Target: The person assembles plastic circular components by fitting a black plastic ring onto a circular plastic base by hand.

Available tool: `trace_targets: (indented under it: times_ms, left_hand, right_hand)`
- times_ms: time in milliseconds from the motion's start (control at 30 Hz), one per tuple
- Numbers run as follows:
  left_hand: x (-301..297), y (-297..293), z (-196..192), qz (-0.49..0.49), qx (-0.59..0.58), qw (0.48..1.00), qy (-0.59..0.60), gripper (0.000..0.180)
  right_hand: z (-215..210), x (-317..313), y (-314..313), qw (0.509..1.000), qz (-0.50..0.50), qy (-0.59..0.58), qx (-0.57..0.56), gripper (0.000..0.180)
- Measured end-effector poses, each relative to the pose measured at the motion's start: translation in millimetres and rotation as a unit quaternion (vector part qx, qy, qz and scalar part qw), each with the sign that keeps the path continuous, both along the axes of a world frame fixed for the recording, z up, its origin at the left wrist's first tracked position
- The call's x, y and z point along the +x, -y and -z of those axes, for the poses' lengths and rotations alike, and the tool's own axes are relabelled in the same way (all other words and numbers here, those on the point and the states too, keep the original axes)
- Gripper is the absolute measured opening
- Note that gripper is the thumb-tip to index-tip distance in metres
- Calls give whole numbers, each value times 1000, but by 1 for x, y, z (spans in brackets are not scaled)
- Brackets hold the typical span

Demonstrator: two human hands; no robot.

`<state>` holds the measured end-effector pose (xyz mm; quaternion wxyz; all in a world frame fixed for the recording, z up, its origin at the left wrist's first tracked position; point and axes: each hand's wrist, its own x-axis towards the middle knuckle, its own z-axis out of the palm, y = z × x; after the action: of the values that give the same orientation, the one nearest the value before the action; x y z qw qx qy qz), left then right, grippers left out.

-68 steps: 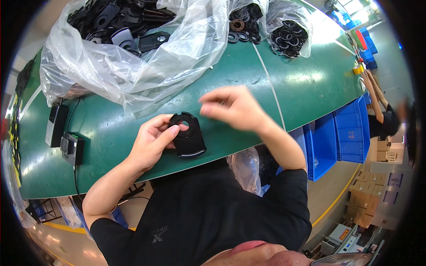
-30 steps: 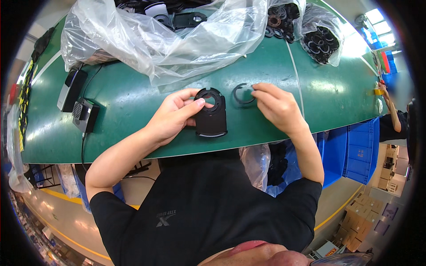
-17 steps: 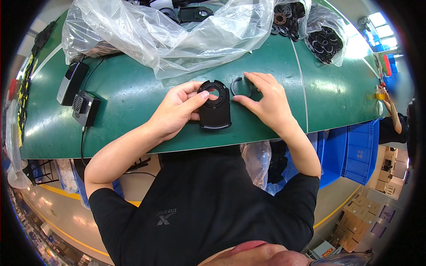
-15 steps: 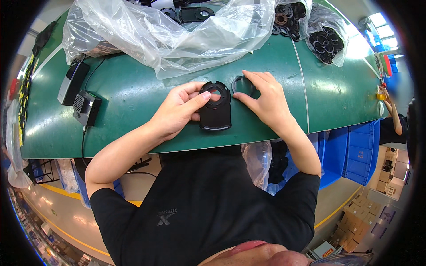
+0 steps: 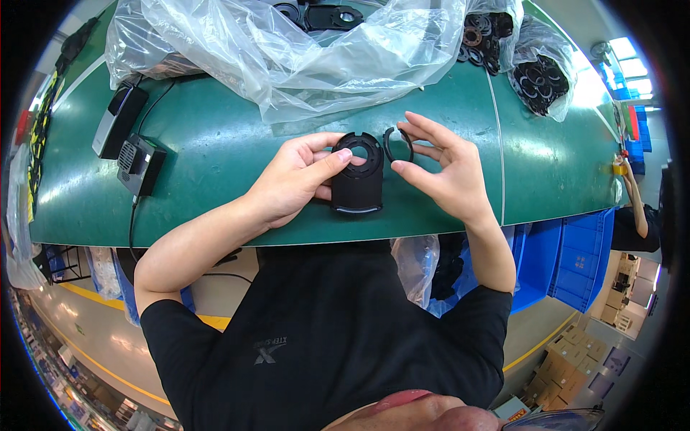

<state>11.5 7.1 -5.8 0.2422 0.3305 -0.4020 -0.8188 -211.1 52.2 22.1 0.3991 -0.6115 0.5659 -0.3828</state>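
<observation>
Held upright over the green table is a black plastic housing [image 5: 357,188] with a round hole near its top. My left hand [image 5: 305,176] grips it from the left, thumb across the hole's rim and fingers behind. Just right of the housing, a thin black ring [image 5: 389,149] with a gap in it is pinched in my right hand [image 5: 449,169]. Thumb and fingertips press its right side. Ring and housing are close together but apart.
A large clear plastic bag [image 5: 302,79] with black parts lies across the back. Bags of black rings [image 5: 539,82] stand at the back right. On the left sit two small black-and-grey devices [image 5: 140,164] with cables. Blue crates [image 5: 578,251] stand below the table's right edge.
The ring has turned and now stands more edge-on, its gap showing. Both hands have shifted slightly right in the picture, and the right fingers are more spread.
</observation>
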Motion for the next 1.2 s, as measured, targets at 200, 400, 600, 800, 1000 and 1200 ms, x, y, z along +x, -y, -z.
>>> trace_targets:
  times_ms: [200,400,600,800,1000,1200]
  left_hand:
    - [-1,0,-1,15,13,1000,-19,34]
    - [0,0,2,22,23,998,-46,35]
    - [1,1,0,41,26,995,-92,38]
    - [2,0,0,45,19,994,-95,40]
    - [0,-2,-2,19,14,996,-81,36]
    - [0,-5,-2,16,-66,998,-2,33]
  right_hand:
    - [-1,13,-9,992,20,15,-125,55]
    - [-9,29,-9,967,-23,-144,-208,55]
    - [-3,38,-5,936,-28,-230,-266,57]
    - [-4,44,-8,926,-29,-239,-291,53]
    - [0,46,-6,911,-36,-270,-311,51]
    - [6,46,-6,908,-25,-264,-325,52]
